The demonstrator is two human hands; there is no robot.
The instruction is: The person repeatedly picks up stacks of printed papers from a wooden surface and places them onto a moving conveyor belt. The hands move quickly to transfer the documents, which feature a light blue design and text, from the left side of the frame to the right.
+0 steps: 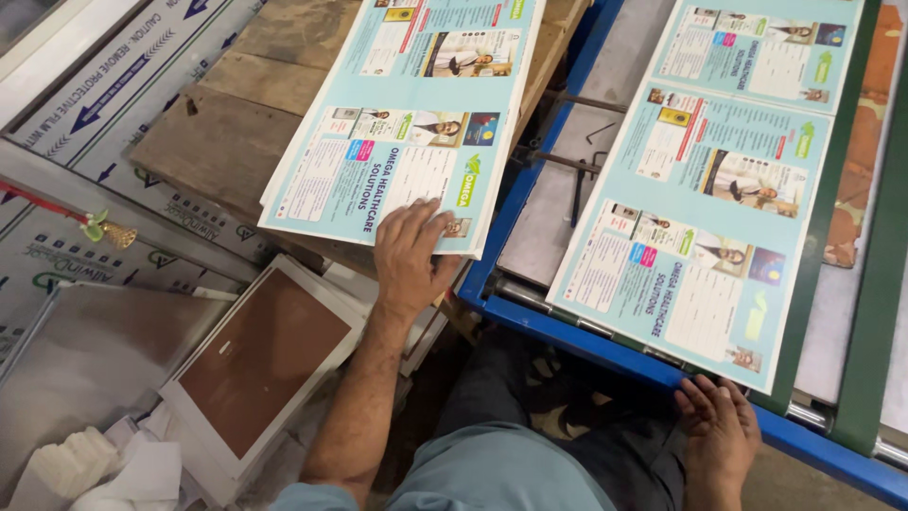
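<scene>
- The left hand (409,254) lies flat, fingers spread, on the near edge of a stack of printed sheets (397,123); it presses on the top sheet and does not clasp it.
- That stack of pale blue sheets, each printed with rows of the same leaflet, rests on rough wooden boards (227,132) that serve as a table to the person's left.
- The right hand (721,431) is at the near corner of a single printed sheet (719,180), fingers curled loosely at its edge. Whether it actually pinches the paper I cannot tell.
- This single sheet lies lengthwise on the bed of a blue-framed machine (567,331), beside a dark green belt (856,312).
- Judging by how things lie, many sheets are already gathered on the stack, and the one on the machine bed has not yet joined them.
- Low on the left sit a white-bordered brown board (260,355) and some crumpled white paper (104,468).
- Film-wrapped metal panels (113,85) stand beyond the boards.
</scene>
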